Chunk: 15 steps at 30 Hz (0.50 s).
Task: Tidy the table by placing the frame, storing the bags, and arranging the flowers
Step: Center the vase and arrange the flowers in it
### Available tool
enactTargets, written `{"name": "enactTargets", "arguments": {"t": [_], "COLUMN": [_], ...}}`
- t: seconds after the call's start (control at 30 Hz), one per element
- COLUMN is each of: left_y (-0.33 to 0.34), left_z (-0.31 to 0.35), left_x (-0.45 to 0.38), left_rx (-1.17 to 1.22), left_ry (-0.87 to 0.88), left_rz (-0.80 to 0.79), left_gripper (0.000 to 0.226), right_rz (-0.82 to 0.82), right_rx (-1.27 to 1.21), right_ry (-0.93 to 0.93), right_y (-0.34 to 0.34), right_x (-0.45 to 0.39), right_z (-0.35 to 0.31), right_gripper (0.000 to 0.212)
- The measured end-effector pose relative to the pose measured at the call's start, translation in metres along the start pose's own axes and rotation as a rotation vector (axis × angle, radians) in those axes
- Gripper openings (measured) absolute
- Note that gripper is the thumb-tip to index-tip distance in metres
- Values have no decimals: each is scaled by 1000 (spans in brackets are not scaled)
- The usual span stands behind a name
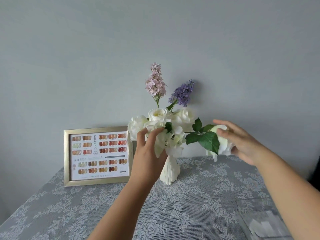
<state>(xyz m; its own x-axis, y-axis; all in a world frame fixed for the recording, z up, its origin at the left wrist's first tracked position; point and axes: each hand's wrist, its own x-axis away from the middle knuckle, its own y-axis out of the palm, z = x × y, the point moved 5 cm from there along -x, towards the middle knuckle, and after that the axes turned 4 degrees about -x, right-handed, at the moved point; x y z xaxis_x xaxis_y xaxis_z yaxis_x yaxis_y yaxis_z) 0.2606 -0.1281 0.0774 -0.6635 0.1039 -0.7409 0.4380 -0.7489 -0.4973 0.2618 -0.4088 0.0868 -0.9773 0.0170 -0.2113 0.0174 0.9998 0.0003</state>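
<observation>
Grey lace with a white floral pattern covers the bench, the largest thing before us, and it meets a plain pale wall. On it, at the back left, we see the gold-edged frame standing upright against the wall, showing rows of small colour swatches. Just right of the frame stands the white ribbed vase, holding white roses, a pink lilac spray and a purple lilac spray that rise above them.

Our left hand reaches up in front of the vase, fingers loosely curled around the white hydrangea cluster at the vase's mouth; it hides the vase's left shoulder. Our right hand is off to the right, fingers spread and cupping a white rose whose leafy stem leans out sideways from the vase; large green leaves lie between the two hands.

At the bench's near right corner lies a clear bag, blurred, under our right forearm.
</observation>
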Motion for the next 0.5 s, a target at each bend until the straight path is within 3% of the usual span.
{"name": "enactTargets", "arguments": {"t": [0.1, 0.27, 0.33, 0.5], "left_y": [-2, -5, -4, -3], "left_z": [-1, -7, -9, -13], "left_x": [-1, -4, -5, -8], "left_rx": [39, 76, 90, 100], "left_ry": [-30, -70, -70, -107], "left_rz": [7, 6, 11, -11], "left_gripper": [61, 59, 59, 56], "right_rz": [-28, 145, 174, 203], "right_rx": [-9, 485, 553, 547], "right_ry": [-176, -525, -645, -628], "right_y": [22, 60, 75, 96], "right_x": [17, 33, 30, -3], "right_z": [-3, -19, -36, -67], "right_gripper": [66, 59, 57, 47]}}
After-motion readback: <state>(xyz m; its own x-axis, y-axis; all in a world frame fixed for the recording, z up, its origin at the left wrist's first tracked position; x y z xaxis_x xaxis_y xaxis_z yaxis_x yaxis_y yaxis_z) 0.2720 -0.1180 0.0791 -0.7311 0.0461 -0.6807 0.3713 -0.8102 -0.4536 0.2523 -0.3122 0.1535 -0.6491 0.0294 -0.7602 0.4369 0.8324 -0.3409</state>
